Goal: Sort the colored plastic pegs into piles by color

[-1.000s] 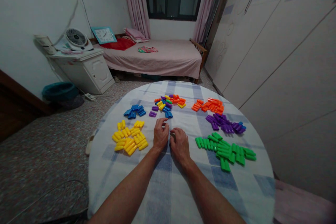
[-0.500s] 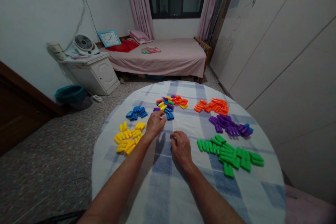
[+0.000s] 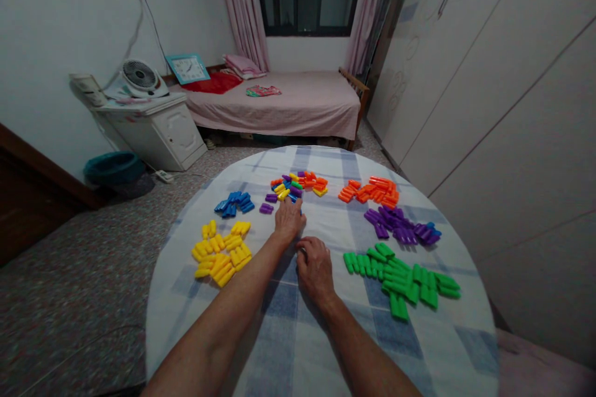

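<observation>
The left hand [image 3: 288, 220] rests at the near edge of the mixed pile of plastic pieces [image 3: 293, 187] on the bench [image 3: 298, 347], its grip narrow; I cannot tell if it holds one. The right hand [image 3: 315, 270] curls low, nearer the green pieces [image 3: 400, 279], its grip also unclear.

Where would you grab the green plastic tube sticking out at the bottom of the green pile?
Pinch the green plastic tube across its long sides, from above on the near side, toward the right hand. It lies flat on the checked tablecloth, jutting out from the pile, so finger and thumb should fit around it.
</observation>
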{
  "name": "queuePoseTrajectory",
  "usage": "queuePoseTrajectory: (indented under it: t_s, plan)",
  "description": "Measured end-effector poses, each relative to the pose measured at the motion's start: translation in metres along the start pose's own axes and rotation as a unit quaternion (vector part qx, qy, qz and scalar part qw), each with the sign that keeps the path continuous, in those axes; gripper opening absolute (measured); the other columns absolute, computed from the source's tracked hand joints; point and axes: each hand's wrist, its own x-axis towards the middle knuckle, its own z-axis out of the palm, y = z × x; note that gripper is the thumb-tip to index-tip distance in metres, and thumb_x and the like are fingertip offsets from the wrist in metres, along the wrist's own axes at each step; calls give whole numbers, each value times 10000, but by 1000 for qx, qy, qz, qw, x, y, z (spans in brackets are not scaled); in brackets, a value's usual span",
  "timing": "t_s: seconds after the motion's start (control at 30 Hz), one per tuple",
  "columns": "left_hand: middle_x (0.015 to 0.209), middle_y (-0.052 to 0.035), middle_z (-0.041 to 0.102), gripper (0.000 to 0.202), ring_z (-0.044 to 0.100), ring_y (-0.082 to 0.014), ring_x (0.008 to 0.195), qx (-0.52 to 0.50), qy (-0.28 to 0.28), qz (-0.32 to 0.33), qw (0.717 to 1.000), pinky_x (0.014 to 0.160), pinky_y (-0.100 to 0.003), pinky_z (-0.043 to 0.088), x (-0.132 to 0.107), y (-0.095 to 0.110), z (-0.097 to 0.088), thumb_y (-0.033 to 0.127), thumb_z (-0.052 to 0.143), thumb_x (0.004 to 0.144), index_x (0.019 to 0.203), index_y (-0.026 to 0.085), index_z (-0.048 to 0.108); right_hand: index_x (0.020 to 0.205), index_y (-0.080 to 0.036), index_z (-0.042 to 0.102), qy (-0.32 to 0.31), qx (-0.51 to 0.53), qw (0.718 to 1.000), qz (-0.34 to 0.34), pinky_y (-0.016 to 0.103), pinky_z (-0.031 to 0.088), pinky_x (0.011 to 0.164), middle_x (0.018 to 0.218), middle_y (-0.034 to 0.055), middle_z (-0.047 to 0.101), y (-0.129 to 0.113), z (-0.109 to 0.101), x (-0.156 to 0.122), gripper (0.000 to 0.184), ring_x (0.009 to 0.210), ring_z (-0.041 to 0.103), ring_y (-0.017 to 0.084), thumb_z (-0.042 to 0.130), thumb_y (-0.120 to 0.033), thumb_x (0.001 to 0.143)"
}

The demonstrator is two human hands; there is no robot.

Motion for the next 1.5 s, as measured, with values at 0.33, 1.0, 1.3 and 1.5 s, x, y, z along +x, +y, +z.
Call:
queuePoseTrajectory:
  t_s: [0.33,1.0,1.3,1.5]
  plan:
    - [880,-67,577,199,562,-201,832,-137,88,-3,987,805,-315,457,1,-67,-27,199,594,724,921,206,620,904,-193,628,8,14,1000,-3,343,362,881,996,52,607,0,-1,-1,216,989,517,196,449,-89,844]
    - [1028,-108,592,181,521,-214,1007,-68,71,156,983,928,-361,434,39,-89,-24,179,498,832,961,178,625,888,-188,625,9,15,1000,-5,337,356,870,978,57,609,-1,-1,-1,219,981,527,193,442,-81,834]
    - [1044,-112,589,232,496,-238,1049,56,-23,217,974,904,-377,403,38,-36,-2,127,384,891,978,146,598,888,-186,630,15,17,1000,-11,335,344,865,976,54,606,2,1,-1,210,973,518,193,457,-79,834]
    - [1057,-120,577,200,509,-223,1034,77,-60,258,961,896,-346,420,33,-36,-10,111,403,866,941,141,585,884,-186,625,17,23,1000,-9,337,333,875,984,51,606,0,1,-2,201,980,515,191,466,-76,832]
